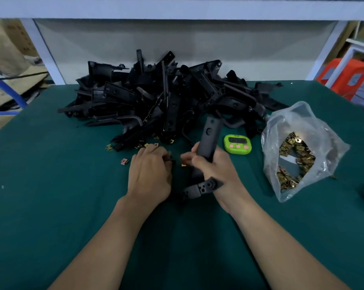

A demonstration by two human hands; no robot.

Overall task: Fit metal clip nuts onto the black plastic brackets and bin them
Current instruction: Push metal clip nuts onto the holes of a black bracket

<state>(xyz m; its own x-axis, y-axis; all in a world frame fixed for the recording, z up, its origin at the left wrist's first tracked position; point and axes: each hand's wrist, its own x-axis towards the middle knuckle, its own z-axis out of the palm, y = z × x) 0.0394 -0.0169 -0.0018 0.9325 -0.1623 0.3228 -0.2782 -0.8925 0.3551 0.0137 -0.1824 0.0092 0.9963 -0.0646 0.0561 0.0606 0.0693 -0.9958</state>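
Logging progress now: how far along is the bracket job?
Done: no separate finished batch shows. In hand: the right hand grips one bracket while the left hand is down among loose clip nuts. Left: a large bracket pile and a bag of clip nuts.

**Setting: small-parts assembly bench in a workshop or factory**

Work surface is a bench under a dark green mat (51,185). White metal frame posts (44,53) carry an overhead shelf (177,7). Bulk stock sits on the mat: a heap of near-identical black plastic brackets (156,97) and an open clear plastic bag (302,122) full of brass-coloured clip nuts (292,160), with loose nuts (125,161) scattered before the heap. A green digital timer (237,143) stands near the bag. Cardboard cartons (7,49) are stacked behind left. An orange plastic item (344,76) behind right may be a stool or a crate.
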